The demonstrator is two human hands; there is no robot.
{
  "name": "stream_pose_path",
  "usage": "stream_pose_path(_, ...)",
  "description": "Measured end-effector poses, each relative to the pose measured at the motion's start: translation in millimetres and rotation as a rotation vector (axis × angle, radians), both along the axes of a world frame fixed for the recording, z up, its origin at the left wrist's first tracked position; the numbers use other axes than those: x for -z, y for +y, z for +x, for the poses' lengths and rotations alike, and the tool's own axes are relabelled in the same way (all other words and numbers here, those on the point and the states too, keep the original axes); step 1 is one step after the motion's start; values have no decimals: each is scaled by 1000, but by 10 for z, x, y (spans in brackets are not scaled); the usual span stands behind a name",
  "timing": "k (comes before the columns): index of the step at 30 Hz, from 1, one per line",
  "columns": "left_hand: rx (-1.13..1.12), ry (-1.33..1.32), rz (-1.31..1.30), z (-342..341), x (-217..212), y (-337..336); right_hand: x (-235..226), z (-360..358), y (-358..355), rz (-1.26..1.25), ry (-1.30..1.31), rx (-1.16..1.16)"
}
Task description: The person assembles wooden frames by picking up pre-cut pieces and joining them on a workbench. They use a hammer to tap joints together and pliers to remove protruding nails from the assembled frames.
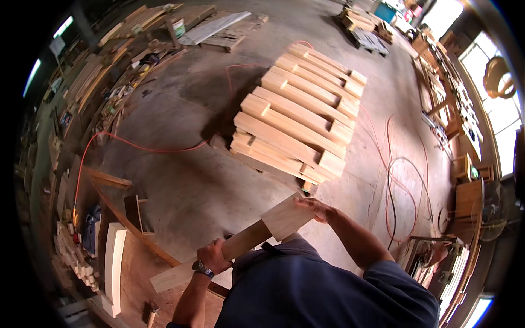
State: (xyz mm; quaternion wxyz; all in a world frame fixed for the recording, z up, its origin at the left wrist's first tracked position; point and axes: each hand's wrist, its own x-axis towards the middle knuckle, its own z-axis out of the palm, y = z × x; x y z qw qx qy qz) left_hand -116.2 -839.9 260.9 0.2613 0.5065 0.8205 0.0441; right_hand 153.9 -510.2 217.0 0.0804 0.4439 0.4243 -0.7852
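Since the plank (235, 246) is long, both hands share it: left hand (214, 257) clenched around its middle, right hand (313, 208) gripping the far end, stack (298, 117) just ahead.

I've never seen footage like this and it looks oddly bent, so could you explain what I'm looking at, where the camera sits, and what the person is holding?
There is no machine here: a person works with two bare hands. The single picture comes from a wide fisheye camera worn on the person's head, looking down, which is why straight edges curve near the rim. The dark blue shape at the bottom is the person's own shirt.

Both hands hold one long wooden plank. The left hand, with a wristwatch, grips it near the middle; the right hand rests on its upper, wider end.

Ahead, on the concrete floor, stands a stack of similar light wooden pieces. Orange cables loop across the floor. At lower left is a wooden workbench with a pale board on it, and more timber lies along the walls.
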Motion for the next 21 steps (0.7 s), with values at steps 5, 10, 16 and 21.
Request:
stream_pose_path(5, 129, -1, -65, 578, -32, 821, 368, 972, 449, -114, 83, 137)
stream_pose_path(10, 216, -33, -177, 1043, -85, 1498, 478, 1727, 798, -141, 49, 243)
stream_pose_path(16, 349, -65, -270, 1113, -94, 2336, 463, 2187, 1112, -140, 104, 429)
stream_pose_path(21, 426, -75, -217, 936, 66, 2886, 434, 2226, 1314, -91, 73, 542)
